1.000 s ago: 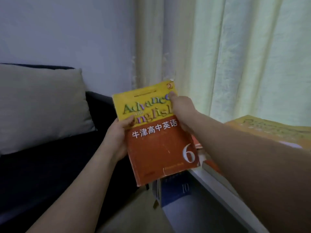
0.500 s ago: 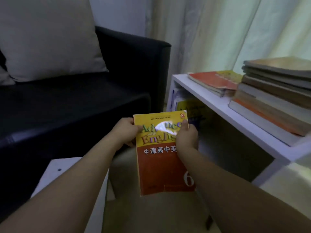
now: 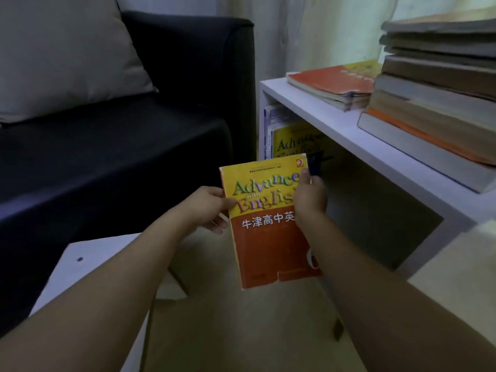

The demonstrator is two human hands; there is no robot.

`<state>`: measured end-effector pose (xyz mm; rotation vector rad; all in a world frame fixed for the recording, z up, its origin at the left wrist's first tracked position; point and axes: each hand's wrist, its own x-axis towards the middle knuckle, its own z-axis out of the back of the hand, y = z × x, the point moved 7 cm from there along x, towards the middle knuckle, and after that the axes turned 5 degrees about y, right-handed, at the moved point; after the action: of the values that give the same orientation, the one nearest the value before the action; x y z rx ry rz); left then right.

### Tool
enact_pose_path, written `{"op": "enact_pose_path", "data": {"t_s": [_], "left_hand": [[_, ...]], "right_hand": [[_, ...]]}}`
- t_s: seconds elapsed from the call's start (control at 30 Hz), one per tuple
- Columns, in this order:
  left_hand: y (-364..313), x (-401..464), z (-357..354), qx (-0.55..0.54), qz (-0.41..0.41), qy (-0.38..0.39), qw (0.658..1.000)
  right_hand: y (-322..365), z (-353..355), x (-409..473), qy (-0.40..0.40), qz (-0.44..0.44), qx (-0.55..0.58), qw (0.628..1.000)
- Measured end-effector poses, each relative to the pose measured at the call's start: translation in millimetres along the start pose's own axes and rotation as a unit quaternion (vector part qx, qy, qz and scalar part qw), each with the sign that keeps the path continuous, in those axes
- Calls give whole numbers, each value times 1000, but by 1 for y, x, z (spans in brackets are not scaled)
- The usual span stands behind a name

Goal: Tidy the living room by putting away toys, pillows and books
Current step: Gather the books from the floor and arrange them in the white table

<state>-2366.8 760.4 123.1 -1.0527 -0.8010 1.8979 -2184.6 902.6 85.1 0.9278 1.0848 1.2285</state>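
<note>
I hold a yellow-and-orange English textbook (image 3: 265, 224) upright in front of me with both hands. My left hand (image 3: 208, 206) pinches its left edge, thumb on the cover. My right hand (image 3: 310, 196) grips the right edge near the top. Just beyond the book is a white shelf unit (image 3: 335, 132); several books stand in its lower compartment, among them a similar yellow textbook (image 3: 295, 146). On the shelf top lie an orange book pile (image 3: 335, 84) and a tall stack of thick books (image 3: 434, 89). A beige pillow (image 3: 61, 55) leans on the sofa.
A dark sofa (image 3: 134, 146) fills the left side, its armrest next to the shelf unit. A white low table (image 3: 88, 261) stands at the lower left beneath my left arm. Pale curtains (image 3: 308, 30) hang behind the shelf. Beige floor lies below.
My view has dropped from the curtain to the shelf and floor. The book has come down with both hands, from chest height to in front of the shelf's lower compartment.
</note>
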Motion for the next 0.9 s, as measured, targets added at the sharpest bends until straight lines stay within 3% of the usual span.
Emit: {"op": "enact_pose_path", "data": {"t_s": [0.27,0.57,0.73,0.9], "left_hand": [[-2,11,-29,21,-15,24,999],[-3,11,-31,36,-31,0,999],[-36,24,-25,34,-103,-74,991],[-71,56,-46,18,-172,-85,981]], "right_hand": [[-12,22,9,1,-25,25,999],[-11,23,2,-3,-9,51,999],[12,38,14,-60,0,64,996],[0,41,31,-122,-15,118,985]]}}
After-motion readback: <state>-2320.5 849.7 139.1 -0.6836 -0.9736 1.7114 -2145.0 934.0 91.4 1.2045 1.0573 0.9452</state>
